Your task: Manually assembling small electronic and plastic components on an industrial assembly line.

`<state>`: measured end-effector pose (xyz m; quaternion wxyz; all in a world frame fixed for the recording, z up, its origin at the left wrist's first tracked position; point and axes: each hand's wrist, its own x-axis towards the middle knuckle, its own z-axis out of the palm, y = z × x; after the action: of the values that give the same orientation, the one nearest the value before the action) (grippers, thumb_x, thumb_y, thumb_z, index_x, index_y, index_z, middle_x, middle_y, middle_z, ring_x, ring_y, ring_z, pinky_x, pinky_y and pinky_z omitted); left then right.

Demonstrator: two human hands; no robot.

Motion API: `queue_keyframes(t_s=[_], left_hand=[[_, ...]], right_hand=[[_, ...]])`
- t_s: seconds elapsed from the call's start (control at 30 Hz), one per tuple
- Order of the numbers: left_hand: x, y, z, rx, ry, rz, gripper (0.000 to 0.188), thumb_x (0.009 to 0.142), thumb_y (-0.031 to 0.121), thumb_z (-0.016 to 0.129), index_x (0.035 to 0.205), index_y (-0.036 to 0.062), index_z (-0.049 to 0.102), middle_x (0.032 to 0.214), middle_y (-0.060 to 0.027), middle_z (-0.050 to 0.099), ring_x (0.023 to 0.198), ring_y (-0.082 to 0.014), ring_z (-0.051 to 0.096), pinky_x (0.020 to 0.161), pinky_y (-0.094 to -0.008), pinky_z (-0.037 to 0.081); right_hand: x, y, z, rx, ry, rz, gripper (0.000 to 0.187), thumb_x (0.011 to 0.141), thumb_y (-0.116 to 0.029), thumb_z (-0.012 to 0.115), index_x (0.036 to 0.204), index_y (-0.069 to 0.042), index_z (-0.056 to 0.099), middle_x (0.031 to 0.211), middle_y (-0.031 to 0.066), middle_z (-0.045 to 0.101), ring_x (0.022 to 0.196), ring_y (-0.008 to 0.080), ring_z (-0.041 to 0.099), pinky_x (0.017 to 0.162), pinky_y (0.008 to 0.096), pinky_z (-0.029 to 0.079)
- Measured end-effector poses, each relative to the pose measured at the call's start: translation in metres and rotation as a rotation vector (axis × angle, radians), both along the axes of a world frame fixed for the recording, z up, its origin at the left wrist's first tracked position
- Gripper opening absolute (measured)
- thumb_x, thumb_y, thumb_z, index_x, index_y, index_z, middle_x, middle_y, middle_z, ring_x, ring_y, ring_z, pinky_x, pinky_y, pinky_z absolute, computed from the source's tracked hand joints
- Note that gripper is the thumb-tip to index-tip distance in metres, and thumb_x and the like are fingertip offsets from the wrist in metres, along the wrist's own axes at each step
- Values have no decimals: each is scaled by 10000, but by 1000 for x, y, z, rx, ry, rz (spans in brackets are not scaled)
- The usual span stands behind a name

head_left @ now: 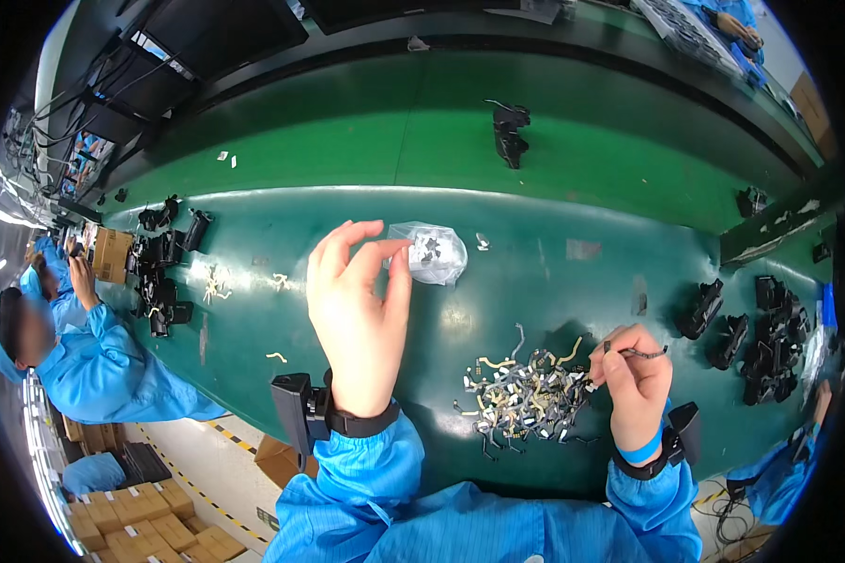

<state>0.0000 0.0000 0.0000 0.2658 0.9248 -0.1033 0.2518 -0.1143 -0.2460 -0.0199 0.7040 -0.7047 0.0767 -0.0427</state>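
Note:
My left hand is raised over the bench, with thumb and forefinger pinched together at the left edge of a clear plastic bag. Small dark pieces lie in or on that bag. Anything between those fingertips is too small to make out. At the right, my right hand pinches a short dark ribbon cable, whose end sticks out to the right past the fingers. Just left of this hand is a loose pile of short grey and cream ribbon cables with small connectors.
Black moulded parts stand in groups at the right and left. Another black part rests on the raised green shelf. A co-worker in blue sits at the left; a green post rises at the right.

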Motion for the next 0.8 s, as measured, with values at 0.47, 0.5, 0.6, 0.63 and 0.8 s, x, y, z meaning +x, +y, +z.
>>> queue_keyframes(t_s=[0.47, 0.5, 0.6, 0.63, 0.8], left_hand=[[-56, -65, 5, -233, -134, -921, 318, 633, 15, 796, 938, 22, 708, 914, -93, 717, 766, -228, 704, 614, -295, 540], [-57, -66, 6, -241, -136, -933, 318, 633, 15, 796, 938, 22, 708, 914, -93, 717, 766, -228, 704, 614, -295, 540], [-63, -67, 9, -191, -145, -945, 325, 628, 25, 802, 939, 21, 707, 916, -92, 716, 757, -229, 706, 615, -296, 550], [-63, -66, 9, -203, -152, -960, 325, 628, 25, 802, 939, 21, 707, 916, -92, 716, 757, -229, 706, 615, -296, 550], [-67, -63, 11, -150, -163, -1030, 310, 676, 30, 737, 980, -15, 694, 1002, -127, 696, 817, -230, 711, 665, -291, 576]], right_hand=[[-3, -11, 29, 826, 315, 482, 209, 909, -205, 535, 760, -64, 499, 756, 76, 582, 731, 173, 575, 710, 294, 447], [-4, -12, 29, 854, 332, 503, 206, 908, -202, 531, 757, -66, 494, 749, 76, 581, 726, 173, 575, 709, 292, 447], [-8, -13, 28, 869, 354, 526, 187, 901, -198, 528, 768, -72, 489, 741, 74, 581, 709, 172, 569, 702, 292, 448], [-9, -14, 28, 874, 360, 558, 182, 900, -200, 528, 773, -75, 490, 740, 71, 580, 704, 170, 567, 698, 292, 448], [-11, -12, 33, 809, 417, 607, 178, 904, -204, 501, 824, -51, 543, 717, 56, 562, 691, 164, 561, 667, 284, 449]])
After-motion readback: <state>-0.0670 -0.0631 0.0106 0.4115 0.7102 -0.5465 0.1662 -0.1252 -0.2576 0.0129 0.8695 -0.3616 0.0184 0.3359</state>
